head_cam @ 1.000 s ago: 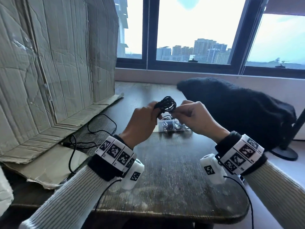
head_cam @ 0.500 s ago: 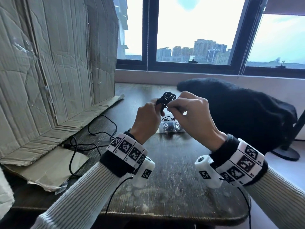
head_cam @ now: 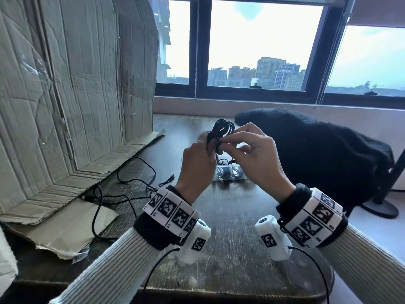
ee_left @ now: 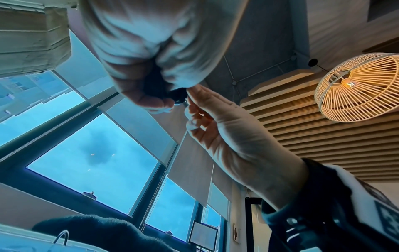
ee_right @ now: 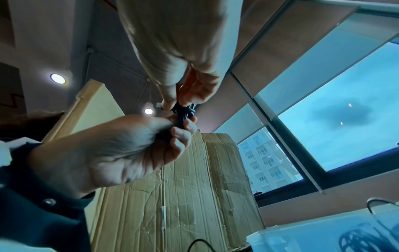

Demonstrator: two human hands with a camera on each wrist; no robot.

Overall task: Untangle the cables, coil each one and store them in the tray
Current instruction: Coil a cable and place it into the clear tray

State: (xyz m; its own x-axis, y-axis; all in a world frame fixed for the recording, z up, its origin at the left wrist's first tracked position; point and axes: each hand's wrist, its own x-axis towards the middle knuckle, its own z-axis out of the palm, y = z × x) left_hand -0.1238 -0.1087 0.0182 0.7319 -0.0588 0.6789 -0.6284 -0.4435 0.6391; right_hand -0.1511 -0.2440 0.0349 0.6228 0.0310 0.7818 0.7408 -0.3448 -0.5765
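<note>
Above the scuffed, dark wooden table (head_cam: pixel 228 255), a person in ribbed cream sleeves is holding a coiled black cable (head_cam: pixel 221 130) up between both hands. Patterned black-and-white bands and small white camera pods are sitting on both wrists. The left hand (head_cam: pixel 197 161) is closing its curled fingers round the bundled lower part of the coil, its thin loops fanning out rounded above the knuckles. The right hand (head_cam: pixel 252 154) is pinching the cable at the coil's waist with thumb and forefinger, while its remaining fingers are curling loosely and holding nothing else. Just beyond the hands, on the table, a clear plastic tray (head_cam: pixel 230 174) is lying with dark and pale coils already showing through its walls. Left of the tray, a second thin black cable (head_cam: pixel 122 194) is trailing in loose loops across the table toward a creased, flattened cardboard box (head_cam: pixel 76 95) that is leaning upright. Right of the tray, a fuzzy black garment (head_cam: pixel 317 154) is lying heaped. Farther back, dark-framed windows (head_cam: pixel 263 44) are showing high-rise blocks under a cloudy sky.
</note>
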